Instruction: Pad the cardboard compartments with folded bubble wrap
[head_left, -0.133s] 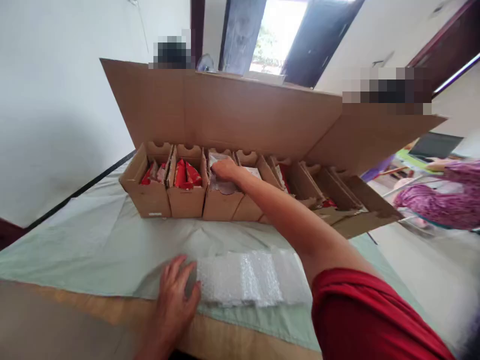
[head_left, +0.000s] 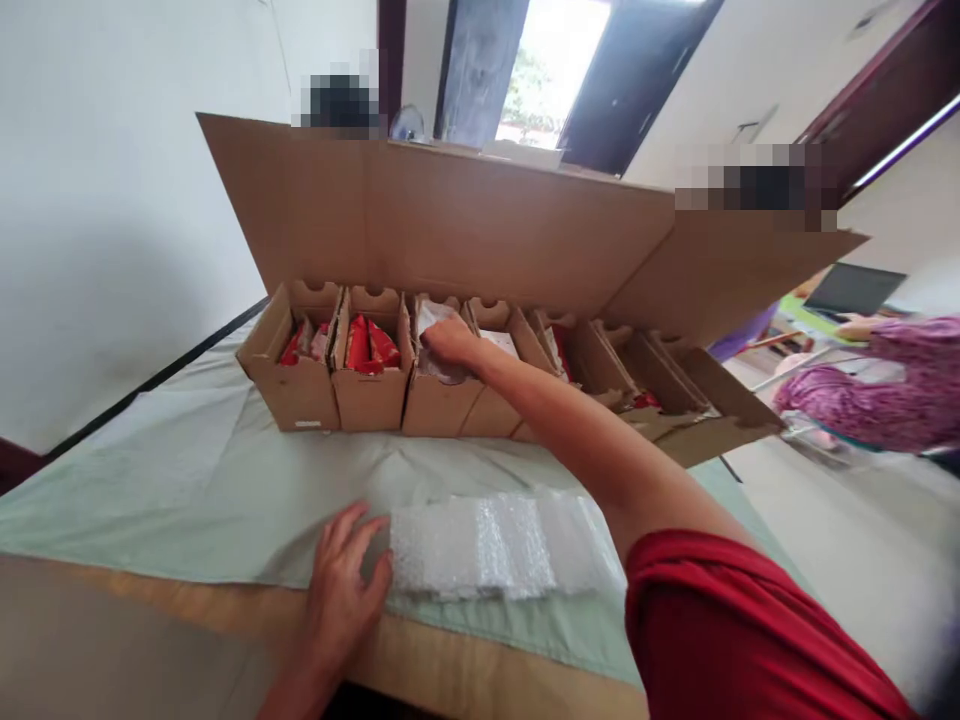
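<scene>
My right hand (head_left: 450, 340) reaches down into the third cardboard box (head_left: 442, 405) from the left, its fingers closed on a clear, whitish plastic bag (head_left: 433, 312); the fingertips are partly hidden. On the green tablecloth, my left hand (head_left: 349, 560) rests with fingers apart, holding nothing. Its thumb and fingers are close beside the left end of a row of flat, overlapping bubble wrap pieces (head_left: 465, 545). Red packets (head_left: 369, 343) stand in the second box, and others show in the first box (head_left: 307, 395).
More open boxes (head_left: 581, 360) continue to the right, some holding red or white items. Behind them rises a tall cardboard panel (head_left: 450, 220). A white wall (head_left: 112, 200) is at left. A person in a patterned purple sleeve (head_left: 862, 400) is at right; two blurred heads show beyond the panel.
The view has shifted slightly. My right hand stays in the third box, and my left hand remains beside the bubble wrap.
</scene>
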